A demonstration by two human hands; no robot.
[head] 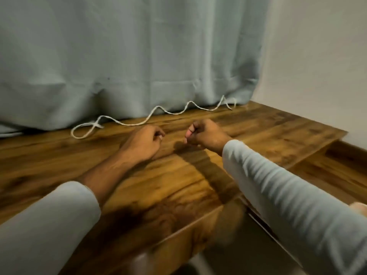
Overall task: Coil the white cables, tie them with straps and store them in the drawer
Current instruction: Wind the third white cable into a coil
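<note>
A long white cable (139,122) lies in loose waves along the back of the wooden table (59,155), with a loop at its left end (83,132) and its right end near the curtain's corner (228,105). My left hand (145,142) hovers over the table just in front of the cable, fingers curled shut, apart from the cable. My right hand (204,135) is beside it, also fisted, with nothing visible in it. No strap is in sight. The frame is blurred.
A pale grey-blue curtain (129,56) hangs behind the table and rests on its back edge. A white wall (317,56) stands at right. The table's right edge (321,149) drops to a wooden floor. A dark drawer opening (238,245) shows below the front edge.
</note>
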